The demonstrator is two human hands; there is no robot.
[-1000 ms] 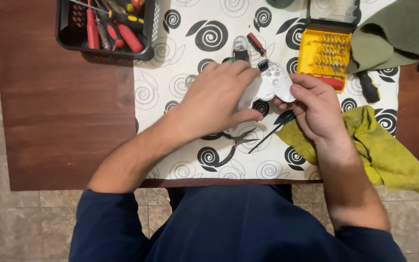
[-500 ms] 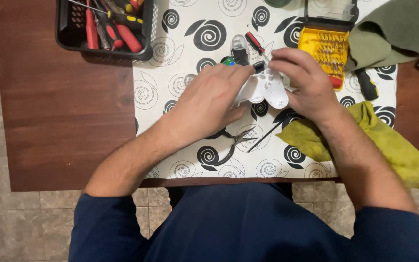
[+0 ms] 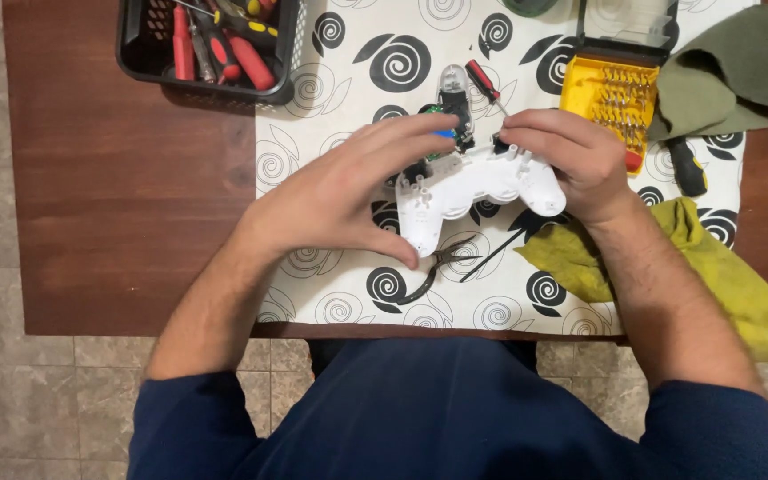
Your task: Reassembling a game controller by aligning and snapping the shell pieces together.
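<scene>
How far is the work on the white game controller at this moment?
Done: the white plastic game controller shell is opened, its inside facing up, with a green circuit board lying behind it. In hand: the left hand and right hand both grip the shell. Left: board and shell remain apart; the pliers lie unused.

A white shell [image 3: 477,187] is sitting on a white mat [image 3: 357,62] showing black spirals; a yellow case [image 3: 611,93] and olive cloth [image 3: 735,76] lying far right, possibly red-handled tools [image 3: 220,44] far left.
</scene>
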